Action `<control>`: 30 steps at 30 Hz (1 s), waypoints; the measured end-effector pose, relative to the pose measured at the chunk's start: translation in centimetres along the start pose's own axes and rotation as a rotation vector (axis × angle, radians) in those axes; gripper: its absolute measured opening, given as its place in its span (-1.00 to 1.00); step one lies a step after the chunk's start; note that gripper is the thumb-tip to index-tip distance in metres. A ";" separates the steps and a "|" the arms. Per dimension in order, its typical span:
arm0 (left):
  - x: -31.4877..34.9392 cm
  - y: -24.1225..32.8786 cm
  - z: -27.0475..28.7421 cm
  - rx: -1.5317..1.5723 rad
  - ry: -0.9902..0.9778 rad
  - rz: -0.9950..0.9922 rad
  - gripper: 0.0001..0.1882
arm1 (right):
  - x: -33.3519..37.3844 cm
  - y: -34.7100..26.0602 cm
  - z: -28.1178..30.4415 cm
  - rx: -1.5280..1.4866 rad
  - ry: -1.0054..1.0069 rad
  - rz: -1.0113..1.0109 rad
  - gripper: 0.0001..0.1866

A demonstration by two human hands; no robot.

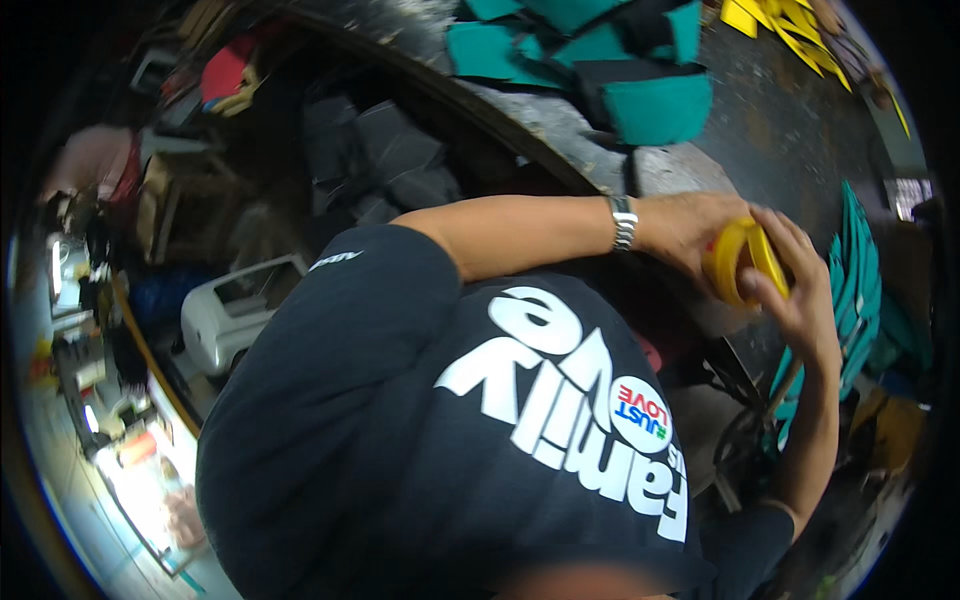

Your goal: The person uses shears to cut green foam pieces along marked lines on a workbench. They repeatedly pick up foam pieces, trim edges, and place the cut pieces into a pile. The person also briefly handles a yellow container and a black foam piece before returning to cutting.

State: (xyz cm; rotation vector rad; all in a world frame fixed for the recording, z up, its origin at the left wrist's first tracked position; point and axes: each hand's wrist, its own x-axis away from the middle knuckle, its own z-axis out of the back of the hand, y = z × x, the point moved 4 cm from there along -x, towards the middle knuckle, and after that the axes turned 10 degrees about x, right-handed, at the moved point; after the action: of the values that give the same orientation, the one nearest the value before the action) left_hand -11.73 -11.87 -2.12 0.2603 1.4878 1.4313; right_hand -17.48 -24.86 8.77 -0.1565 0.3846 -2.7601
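Note:
In front of my chest, toward the right, both hands meet on a looped yellow piece; its exact kind is hard to make out. My left hand, with a metal-banded watch on the wrist, grips it from the left, its fingertips mostly hidden. From the right, my right hand bends its fingers over the top, thumb against the near side. A small red spot shows at the left edge of the yellow piece. Just beyond lies the dark worktable.
Teal and black cut pieces are piled on the table's far side. Yellow strips lie at the far right. Long teal pieces hang at the right. Dark grey pieces and a grey-white machine or case stand left.

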 end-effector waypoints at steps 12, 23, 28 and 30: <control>0.1 -1.1 -0.9 -0.045 -0.073 0.073 0.22 | 1.1 20.4 -7.1 0.062 0.565 -0.800 -0.13; 0.1 -0.3 -0.5 -0.269 -0.093 0.023 0.50 | 2.6 18.1 -7.1 -0.456 0.812 -0.461 -0.14; -0.2 -0.2 -0.2 -0.145 -0.104 0.108 0.48 | 4.3 5.3 -6.5 -0.822 0.453 -0.115 0.20; -0.4 -0.3 -0.3 -0.133 -0.120 0.134 0.47 | 4.0 2.7 -7.3 -0.816 0.446 -0.196 0.31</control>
State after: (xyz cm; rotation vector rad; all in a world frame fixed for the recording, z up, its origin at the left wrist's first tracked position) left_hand -11.65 -12.44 -2.19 0.3630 1.2922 1.5858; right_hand -21.43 -26.93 1.28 0.2459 1.6694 -2.6205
